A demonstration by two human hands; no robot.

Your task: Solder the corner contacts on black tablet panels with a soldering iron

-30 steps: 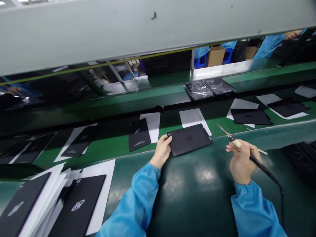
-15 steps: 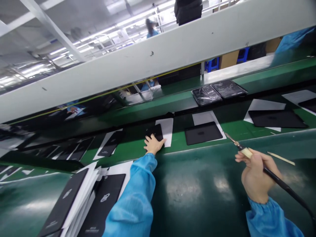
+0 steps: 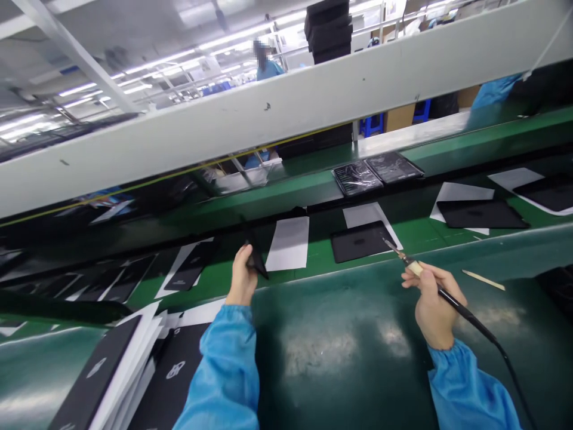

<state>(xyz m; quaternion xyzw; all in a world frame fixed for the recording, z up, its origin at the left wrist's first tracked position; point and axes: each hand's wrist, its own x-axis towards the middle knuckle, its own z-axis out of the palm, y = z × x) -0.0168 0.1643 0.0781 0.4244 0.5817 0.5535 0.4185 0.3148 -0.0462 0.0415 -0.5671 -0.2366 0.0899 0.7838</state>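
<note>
My left hand [image 3: 243,276] grips a thin black panel [image 3: 256,261], tilted up on its edge above the green belt. The panel looks like a tablet back cover, but its faces are mostly turned from view. A bare white sheet [image 3: 289,243] lies just right of it. In my right hand [image 3: 435,304] is a soldering iron [image 3: 414,266], held like a pen, its tip pointing up and left. Its tip appears close to another black panel [image 3: 360,242], which rests on white paper; whether they touch I cannot tell. The black cord trails down to the right.
Stacked black panels with white sheets [image 3: 134,364] stand at lower left on the green bench [image 3: 322,358]. More panels on paper [image 3: 481,214] lie along the belt. A pale stick [image 3: 483,279] lies at right. Plastic-wrapped black items [image 3: 394,167] sit on the back ledge.
My left hand has closed on the black panel and raised it off its white sheet, moving left. My right hand with the soldering iron has shifted left. The view has also shifted slightly.
</note>
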